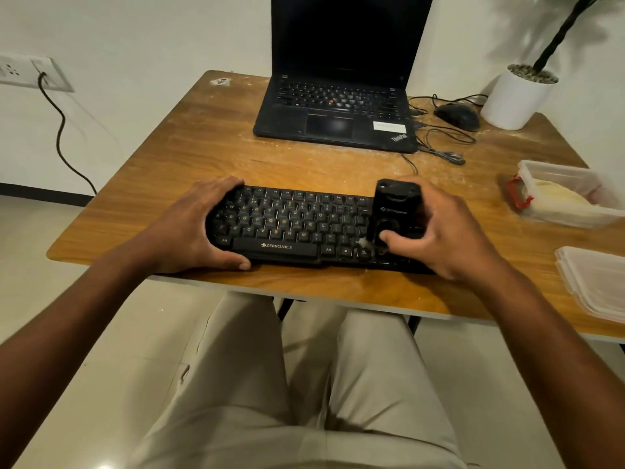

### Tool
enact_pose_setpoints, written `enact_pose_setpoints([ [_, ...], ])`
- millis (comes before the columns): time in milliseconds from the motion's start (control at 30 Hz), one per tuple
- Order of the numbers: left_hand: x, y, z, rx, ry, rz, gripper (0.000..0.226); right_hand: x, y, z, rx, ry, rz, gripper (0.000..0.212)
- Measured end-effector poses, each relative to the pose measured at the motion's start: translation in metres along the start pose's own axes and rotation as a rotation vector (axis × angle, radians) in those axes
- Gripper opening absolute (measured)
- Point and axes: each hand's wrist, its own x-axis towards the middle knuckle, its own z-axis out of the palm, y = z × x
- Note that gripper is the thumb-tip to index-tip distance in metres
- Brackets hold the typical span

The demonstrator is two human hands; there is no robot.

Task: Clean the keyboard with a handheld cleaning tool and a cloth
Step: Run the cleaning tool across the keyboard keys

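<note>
Hands, two (189,228) (439,231), grip one keyboard (287,228), one cleaning tool (394,211).

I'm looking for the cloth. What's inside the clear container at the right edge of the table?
The clear container holds something pale yellowish, with a red piece at its left end. Whether it's cloth can't be told.

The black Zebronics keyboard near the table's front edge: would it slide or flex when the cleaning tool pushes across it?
The black Zebronics keyboard looks like thin, light plastic on a smooth wooden table, so it would probably slide; the left hand gripping its end fits that. It probably stays stiff under the black handheld cleaning tool in the right hand.
</note>
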Motion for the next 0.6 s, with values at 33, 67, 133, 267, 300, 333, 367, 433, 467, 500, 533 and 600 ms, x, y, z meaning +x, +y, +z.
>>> enact_pose_setpoints([
  [33,0.000,0.000,0.000,-0.001,0.000,0.007,0.139,-0.002,0.003,-0.007,-0.001,0.018,0.014,0.064],
  [67,0.001,0.000,0.000,-0.005,0.000,0.010,0.140,-0.003,0.005,-0.012,0.005,0.047,0.017,0.064],
  [133,0.001,0.000,0.000,-0.015,0.000,0.006,0.141,0.000,0.001,-0.011,0.056,0.108,0.005,0.063],
  [267,0.000,0.001,-0.001,-0.021,-0.001,-0.013,0.141,0.010,-0.016,0.022,0.159,0.075,-0.037,0.059],
  [300,0.000,0.001,-0.001,-0.021,-0.003,-0.015,0.140,0.012,-0.018,0.029,0.152,0.061,-0.060,0.057],
  [333,0.000,0.001,-0.001,-0.020,-0.004,-0.015,0.139,0.012,-0.017,0.032,0.142,0.053,-0.073,0.057],
  [367,0.000,0.001,-0.001,-0.018,-0.003,-0.014,0.138,0.011,-0.015,0.031,0.129,0.050,-0.070,0.058],
  [433,0.000,0.000,0.000,-0.015,-0.001,-0.009,0.138,0.006,-0.005,0.019,0.085,0.047,-0.034,0.062],
  [467,0.000,0.000,0.000,-0.016,0.001,-0.003,0.138,0.001,0.001,0.011,0.061,0.047,-0.014,0.064],
  [500,0.000,0.000,0.000,-0.018,0.005,0.005,0.139,-0.002,0.006,0.002,0.043,0.052,0.002,0.065],
  [533,0.000,-0.001,0.000,-0.021,0.011,0.010,0.140,-0.005,0.010,-0.006,0.031,0.061,0.010,0.065],
  [600,0.000,-0.001,0.001,-0.024,0.016,0.016,0.141,-0.006,0.011,-0.013,0.034,0.100,-0.003,0.064],
])
